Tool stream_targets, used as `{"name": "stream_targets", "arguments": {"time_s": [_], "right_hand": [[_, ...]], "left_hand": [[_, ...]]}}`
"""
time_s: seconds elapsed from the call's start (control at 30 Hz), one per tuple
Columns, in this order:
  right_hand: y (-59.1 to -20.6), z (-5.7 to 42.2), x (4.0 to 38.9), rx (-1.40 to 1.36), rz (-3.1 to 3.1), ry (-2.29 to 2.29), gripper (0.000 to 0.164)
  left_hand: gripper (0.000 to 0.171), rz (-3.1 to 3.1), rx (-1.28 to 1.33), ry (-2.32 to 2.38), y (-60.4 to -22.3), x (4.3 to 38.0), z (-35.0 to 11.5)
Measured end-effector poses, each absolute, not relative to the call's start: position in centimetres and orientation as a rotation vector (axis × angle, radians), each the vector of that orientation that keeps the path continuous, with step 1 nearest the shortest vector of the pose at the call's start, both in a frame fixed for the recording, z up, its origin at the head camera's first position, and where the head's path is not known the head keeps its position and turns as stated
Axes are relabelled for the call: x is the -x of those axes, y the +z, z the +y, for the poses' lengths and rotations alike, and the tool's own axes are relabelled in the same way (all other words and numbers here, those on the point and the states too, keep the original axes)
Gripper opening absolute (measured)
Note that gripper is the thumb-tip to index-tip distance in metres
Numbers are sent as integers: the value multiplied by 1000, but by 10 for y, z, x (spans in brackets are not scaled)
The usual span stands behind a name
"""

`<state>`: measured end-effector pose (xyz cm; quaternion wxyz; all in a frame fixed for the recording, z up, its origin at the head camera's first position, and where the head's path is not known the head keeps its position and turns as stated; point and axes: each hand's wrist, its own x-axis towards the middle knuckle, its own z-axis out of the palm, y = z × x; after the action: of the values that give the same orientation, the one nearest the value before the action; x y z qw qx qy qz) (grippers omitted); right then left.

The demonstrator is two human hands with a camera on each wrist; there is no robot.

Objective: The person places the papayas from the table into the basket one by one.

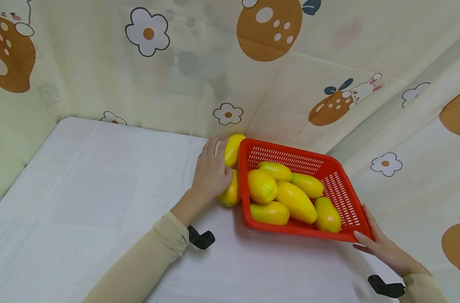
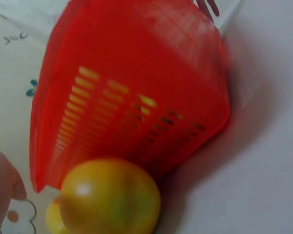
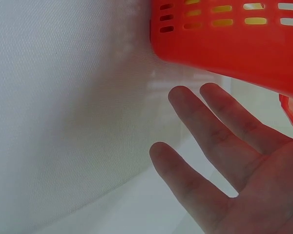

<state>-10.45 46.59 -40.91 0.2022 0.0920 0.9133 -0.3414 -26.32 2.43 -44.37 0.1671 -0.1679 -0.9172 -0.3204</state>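
Loose yellow fruits, two in number, lie at the frame's centre. Left hand, on their left, reaches over them; whether it grips either cannot be told. Right of centre, the red basket is just beside them, six fruits visible inside. Lower right, the right hand pinches the basket's corner, its lower fingers spread. Step in hand, as judged: collecting loose fruit. Next move calls for securing one while steadying the basket.
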Motion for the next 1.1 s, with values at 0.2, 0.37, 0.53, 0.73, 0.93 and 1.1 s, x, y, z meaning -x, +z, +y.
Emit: {"name": "stream_targets", "arguments": {"time_s": [0.2,0.37,0.53,0.73,0.93,1.1], "right_hand": [[-410,466,104,-240,2565,-950,83],[-412,468,104,-237,2569,-962,83],[-412,470,105,-225,2572,-975,82],[-413,470,104,-221,2577,-975,83],[-413,470,103,-216,2581,-978,82],[-412,469,104,-209,2581,-981,82]], "left_hand": [[69,-2737,594,-836,-456,273,18],[63,-2837,744,-700,-458,274,19],[51,-2884,839,-627,-460,272,21],[47,-2932,884,-670,-463,269,22],[49,-2932,861,-713,-465,269,22],[49,-2907,831,-662,-468,275,15]]}}
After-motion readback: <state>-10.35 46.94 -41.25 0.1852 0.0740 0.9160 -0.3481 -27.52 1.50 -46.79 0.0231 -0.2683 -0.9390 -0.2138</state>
